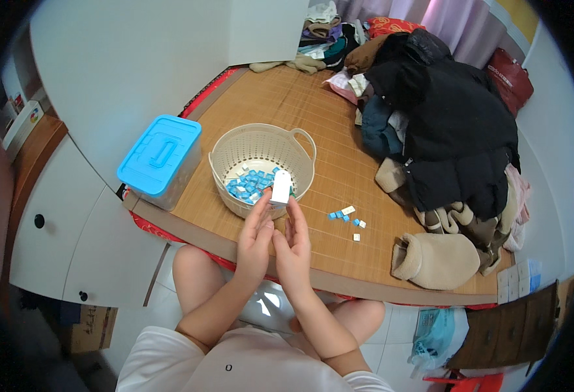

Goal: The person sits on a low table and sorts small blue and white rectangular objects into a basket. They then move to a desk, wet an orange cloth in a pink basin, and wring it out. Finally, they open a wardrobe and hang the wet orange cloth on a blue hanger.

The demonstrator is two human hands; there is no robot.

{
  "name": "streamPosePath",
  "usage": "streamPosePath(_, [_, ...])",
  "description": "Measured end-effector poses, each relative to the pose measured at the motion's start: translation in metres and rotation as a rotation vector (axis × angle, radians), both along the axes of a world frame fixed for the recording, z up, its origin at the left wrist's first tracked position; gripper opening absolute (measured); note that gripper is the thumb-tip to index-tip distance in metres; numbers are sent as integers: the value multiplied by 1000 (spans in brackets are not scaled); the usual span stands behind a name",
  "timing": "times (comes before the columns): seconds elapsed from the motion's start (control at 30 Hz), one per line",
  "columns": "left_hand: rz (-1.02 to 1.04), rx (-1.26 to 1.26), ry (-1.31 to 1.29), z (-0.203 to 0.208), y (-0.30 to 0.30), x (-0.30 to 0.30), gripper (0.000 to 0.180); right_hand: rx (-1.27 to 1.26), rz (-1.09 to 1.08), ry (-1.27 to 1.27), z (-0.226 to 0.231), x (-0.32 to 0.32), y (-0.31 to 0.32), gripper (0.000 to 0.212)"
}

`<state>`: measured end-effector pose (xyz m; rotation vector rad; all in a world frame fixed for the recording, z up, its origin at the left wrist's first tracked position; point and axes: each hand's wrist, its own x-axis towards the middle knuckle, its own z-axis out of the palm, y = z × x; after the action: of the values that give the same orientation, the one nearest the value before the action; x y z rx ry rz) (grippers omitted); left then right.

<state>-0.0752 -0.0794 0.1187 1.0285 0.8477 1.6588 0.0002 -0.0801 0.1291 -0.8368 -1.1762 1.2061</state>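
Over the near rim of a beige perforated basket (261, 130), a white rectangular block (280, 189) is held upright between my fingertips. It may be a row of tiles pressed together; I cannot make out which. My left hand (256, 240) closes on it from the left and my right hand (293, 245) from the right, palms facing each other. Inside the basket lie many small blue and white tiles (251, 183), loosely heaped. More blue and white tiles (346, 214) are scattered on the mat, to the right of my hands.
A clear storage box with a blue lid (159, 155) stands left of the basket. Clothes, including a black padded jacket (460, 130), are piled at the right on the bamboo mat (336, 153). Nearer lies a beige fleece item (440, 261). The mat's brown edge (359, 289) runs before my knees.
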Motion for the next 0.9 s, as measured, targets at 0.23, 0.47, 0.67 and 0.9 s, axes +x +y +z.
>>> streamPosePath(0.23, [121,25,-44,-5,6,-20,49,135,31,-198,-13,-18,20,62])
streamPosePath(0.47, [193,33,85,-8,5,-13,50,80,-14,-168,-17,-6,15,63])
streamPosePath(0.67, [14,71,85,-8,4,13,48,-9,-159,-66,-30,29,9,62])
streamPosePath(0.9, [-152,16,141,-52,31,64,44,-186,-427,-14,-85,95,7,60])
